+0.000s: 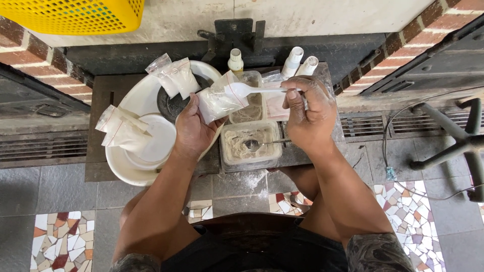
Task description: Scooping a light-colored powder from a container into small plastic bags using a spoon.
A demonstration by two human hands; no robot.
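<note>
Open floor near the knees; tubs [250, 146], bottles [293, 61], bowl [146, 100] crowding the ledge ahead.

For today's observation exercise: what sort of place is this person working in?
Probably an outdoor doorstep or yard used as a makeshift work spot: brick walls, mosaic-tiled floor, a drain grate, and a low dark table.

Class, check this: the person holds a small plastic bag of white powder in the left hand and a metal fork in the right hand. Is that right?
Not quite. The head view shows the right hand holding a white plastic spoon, not a metal fork. The left hand does hold the small bag of white powder.
</note>
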